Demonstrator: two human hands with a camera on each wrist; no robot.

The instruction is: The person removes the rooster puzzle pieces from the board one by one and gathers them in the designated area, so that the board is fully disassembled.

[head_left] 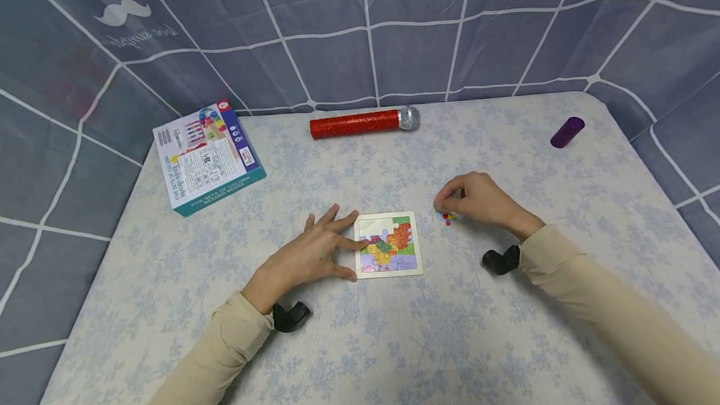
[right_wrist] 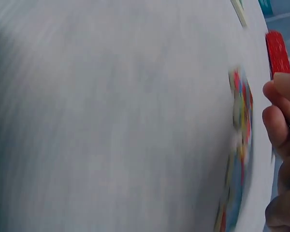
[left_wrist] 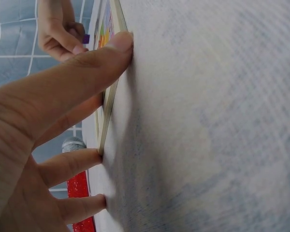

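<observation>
A square jigsaw puzzle (head_left: 388,261) in a pale frame lies mid-table, its colourful pieces fitted together and its upper left part bare. My left hand (head_left: 315,249) spreads its fingers along the puzzle's left edge. In the left wrist view, the thumb (left_wrist: 121,43) presses on the frame's near corner, and another fingertip touches its side. To the right of the puzzle are small loose puzzle pieces (head_left: 448,219), red, yellow and blue. Curled fingers of my right hand (head_left: 478,199) hover by them, partly covering them. In the blurred right wrist view, the pieces (right_wrist: 244,116) show beside the fingertips, with nothing visible in the pinch.
A red glittery microphone (head_left: 360,122) lies at the back of the table. The boxed bead set (head_left: 208,158) sits at the back left, and a purple cylinder (head_left: 567,132) at the far right. A grid-patterned curtain (head_left: 337,30) closes off the back and sides.
</observation>
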